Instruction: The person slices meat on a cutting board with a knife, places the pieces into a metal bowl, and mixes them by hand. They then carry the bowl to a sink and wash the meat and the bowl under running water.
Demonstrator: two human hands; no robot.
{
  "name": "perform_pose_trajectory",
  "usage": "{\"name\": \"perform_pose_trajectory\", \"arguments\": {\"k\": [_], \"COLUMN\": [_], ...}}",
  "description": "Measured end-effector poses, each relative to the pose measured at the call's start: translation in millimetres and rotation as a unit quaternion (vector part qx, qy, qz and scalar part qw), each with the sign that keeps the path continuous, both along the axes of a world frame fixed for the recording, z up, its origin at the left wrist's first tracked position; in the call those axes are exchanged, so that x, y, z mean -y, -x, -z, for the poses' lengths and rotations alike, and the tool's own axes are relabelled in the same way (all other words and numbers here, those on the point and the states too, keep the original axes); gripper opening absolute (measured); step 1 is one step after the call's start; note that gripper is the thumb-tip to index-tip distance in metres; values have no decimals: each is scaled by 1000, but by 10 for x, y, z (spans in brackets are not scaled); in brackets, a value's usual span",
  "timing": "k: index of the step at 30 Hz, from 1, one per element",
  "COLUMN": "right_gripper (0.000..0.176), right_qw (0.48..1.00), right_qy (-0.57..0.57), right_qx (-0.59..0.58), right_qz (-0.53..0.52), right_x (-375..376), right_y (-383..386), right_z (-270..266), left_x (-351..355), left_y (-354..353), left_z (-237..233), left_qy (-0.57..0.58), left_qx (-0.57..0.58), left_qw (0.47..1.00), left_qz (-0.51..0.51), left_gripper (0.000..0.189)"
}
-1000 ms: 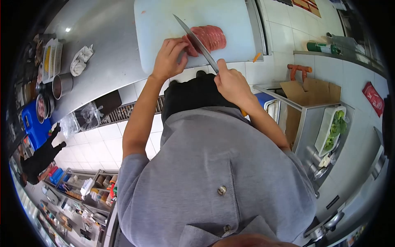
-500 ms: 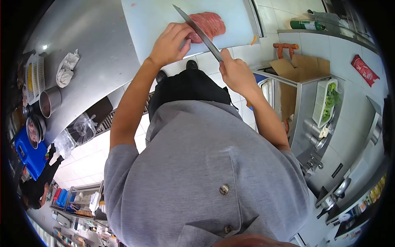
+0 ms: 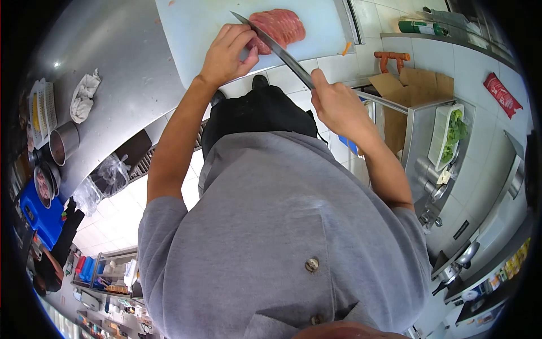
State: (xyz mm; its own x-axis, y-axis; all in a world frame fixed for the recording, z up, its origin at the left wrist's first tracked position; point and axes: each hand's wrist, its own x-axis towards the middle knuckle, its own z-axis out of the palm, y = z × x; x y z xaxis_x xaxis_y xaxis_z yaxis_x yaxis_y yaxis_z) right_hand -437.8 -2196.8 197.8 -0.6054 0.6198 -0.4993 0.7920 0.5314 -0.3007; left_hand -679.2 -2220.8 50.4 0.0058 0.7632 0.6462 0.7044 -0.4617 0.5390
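A long kitchen knife point(image 3: 282, 53) is in my right hand point(image 3: 342, 111), whose fingers are wrapped round its handle. Its blade lies slantwise across the near left part of a piece of raw red meat point(image 3: 285, 27). Thin lines over the meat look like slices lying against one another. My left hand point(image 3: 224, 56) is closed on the left end of the meat, fingers bent close beside the blade and thumb at the near edge. Beneath lies a white cutting board point(image 3: 197, 34). The blade hides part of the meat, so the depth of the cut cannot be told.
On the steel table point(image 3: 124, 62) at left lie a crumpled white cloth point(image 3: 86, 96), a metal pot point(image 3: 64, 142) and a white basket point(image 3: 49, 121). At right stand an open cardboard box point(image 3: 426, 85) and a white tray of green leaves point(image 3: 446, 138). Another person point(image 3: 53, 260) is at far left.
My right hand has moved back and to the right, drawing the knife toward me. My left hand stays on the meat. The whole view has shifted slightly.
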Motion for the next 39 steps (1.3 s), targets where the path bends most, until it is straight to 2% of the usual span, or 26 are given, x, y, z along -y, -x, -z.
{"name": "perform_pose_trajectory", "arguments": {"k": [8,24,33,35,39], "right_gripper": [20,23,26,27,26], "right_qw": [999,999,995,992,998], "right_qy": [30,44,-5,22,46], "right_qx": [11,-22,-95,-125,-39], "right_qz": [-18,-9,-4,-4,3], "right_x": [-71,-129,-211,-234,-45], "right_y": [58,402,601,559,279], "right_z": [-102,387,704,715,351], "left_x": [0,12,17,7,14], "left_y": [12,32,58,67,70], "left_z": [4,-31,-26,-21,-37], "left_qy": [-8,17,30,30,32], "left_qx": [10,45,49,45,46], "left_qw": [1000,999,998,998,998], "left_qz": [1,20,34,36,41], "left_gripper": [33,34,35,35,34]}}
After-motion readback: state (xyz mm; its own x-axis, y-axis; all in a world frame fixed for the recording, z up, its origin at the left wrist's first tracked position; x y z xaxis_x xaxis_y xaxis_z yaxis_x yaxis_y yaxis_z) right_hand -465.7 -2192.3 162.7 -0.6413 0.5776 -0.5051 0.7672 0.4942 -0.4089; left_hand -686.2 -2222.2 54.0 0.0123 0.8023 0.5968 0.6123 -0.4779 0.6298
